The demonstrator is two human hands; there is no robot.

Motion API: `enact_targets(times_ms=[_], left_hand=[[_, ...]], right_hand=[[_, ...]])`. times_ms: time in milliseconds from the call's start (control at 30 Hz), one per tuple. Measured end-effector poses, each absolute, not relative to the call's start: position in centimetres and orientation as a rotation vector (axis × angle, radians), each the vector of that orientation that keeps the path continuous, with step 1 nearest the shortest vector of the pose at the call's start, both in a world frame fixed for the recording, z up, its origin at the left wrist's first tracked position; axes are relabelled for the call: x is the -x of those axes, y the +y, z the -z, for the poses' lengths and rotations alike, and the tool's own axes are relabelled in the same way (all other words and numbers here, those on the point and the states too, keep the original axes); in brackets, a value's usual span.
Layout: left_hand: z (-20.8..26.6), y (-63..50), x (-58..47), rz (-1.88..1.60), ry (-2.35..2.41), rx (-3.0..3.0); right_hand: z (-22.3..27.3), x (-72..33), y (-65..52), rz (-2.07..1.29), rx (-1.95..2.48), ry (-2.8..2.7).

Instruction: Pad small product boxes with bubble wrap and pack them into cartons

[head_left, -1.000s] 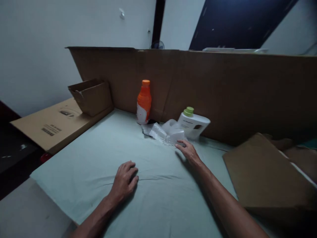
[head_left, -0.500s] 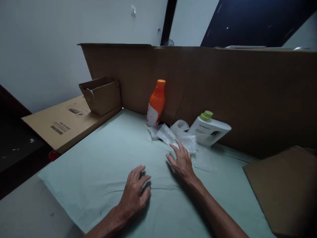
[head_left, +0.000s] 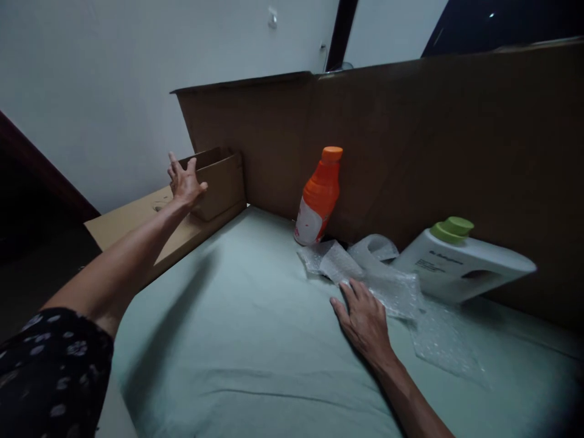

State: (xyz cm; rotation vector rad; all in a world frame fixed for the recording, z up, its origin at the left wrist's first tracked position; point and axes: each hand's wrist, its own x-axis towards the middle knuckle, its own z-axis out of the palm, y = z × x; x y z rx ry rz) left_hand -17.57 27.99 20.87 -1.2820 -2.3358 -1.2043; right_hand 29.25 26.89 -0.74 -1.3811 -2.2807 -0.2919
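The left hand (head_left: pixel 185 182), fingers spread, is reaching the small box (head_left: pixel 216 182) at upper left; grip its wall firmly. The right hand (head_left: pixel 365 319), flat and holding nothing, is pressing the bubble wrap (head_left: pixel 392 289).

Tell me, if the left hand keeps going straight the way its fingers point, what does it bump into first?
Most likely the small open cardboard box. The left hand reaches out with fingers spread, right at the box's near side, perhaps touching it already. Depth is hard to judge from this one view.
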Motion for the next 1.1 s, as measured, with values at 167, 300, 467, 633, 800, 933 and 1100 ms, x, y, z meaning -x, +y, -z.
enact_targets(times_ms=[167,300,467,633,800,933,1100], left_hand=[[-21.3,29.8,18.9,1.156,-2.482,1.189],[-20.8,25.5,18.0,1.12,-2.474,1.239],[-18.3,13.6,14.6,1.132,-2.44,1.438],[-15.7,2.3,8.9,1.325,-2.56,1.65],[-14.7,-3.2,3.0,1.563,-2.407,1.908],[-13.2,-5.4,0.1,1.734,-2.266,1.941],[-8.5,-5.4,-0.7,2.169,-2.454,1.638]], right_hand=[[0.9,-29.3,27.0,0.284,1.395,-2.282],[0.8,-29.2,26.9,0.282,1.396,-2.274],[0.5,-29.0,26.7,0.203,1.387,-2.26],[-0.7,-28.4,26.3,-0.043,1.349,-2.137],[-2.5,-29.1,24.2,-0.148,1.303,-2.091],[-2.9,-32.6,18.5,-0.323,1.213,-2.139],[-3.1,-36.2,9.1,-0.921,1.088,-2.047]])
